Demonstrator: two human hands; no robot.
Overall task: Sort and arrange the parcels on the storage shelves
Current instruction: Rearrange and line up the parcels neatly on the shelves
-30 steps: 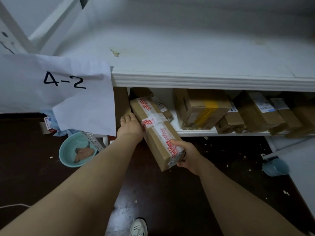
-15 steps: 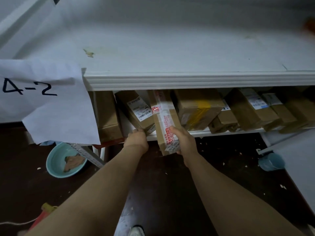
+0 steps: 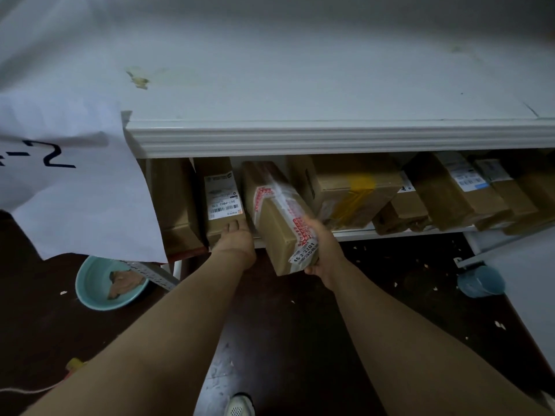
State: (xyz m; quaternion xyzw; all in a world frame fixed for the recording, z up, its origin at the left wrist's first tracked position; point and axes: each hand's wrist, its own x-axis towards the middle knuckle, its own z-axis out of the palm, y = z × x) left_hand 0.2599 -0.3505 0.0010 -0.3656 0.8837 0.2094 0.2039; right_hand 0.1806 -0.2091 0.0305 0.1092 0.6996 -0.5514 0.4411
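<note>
Tight slot between parcels (image 3: pixel 354 187) (lower shelf (image 3: pixel 360 233))

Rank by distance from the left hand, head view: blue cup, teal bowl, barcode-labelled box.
1. Barcode-labelled box: straight ahead; the left hand touches its lower front.
2. Teal bowl: lower down, off to the left.
3. Blue cup: lower down, far to the right.

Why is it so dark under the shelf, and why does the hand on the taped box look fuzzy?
Head view: the upper shelf shades the boxes below it, so they look dim; in the same view the right hand and the taped box it grips look smeared and blurry, mostly around the fingers and tape.
</note>
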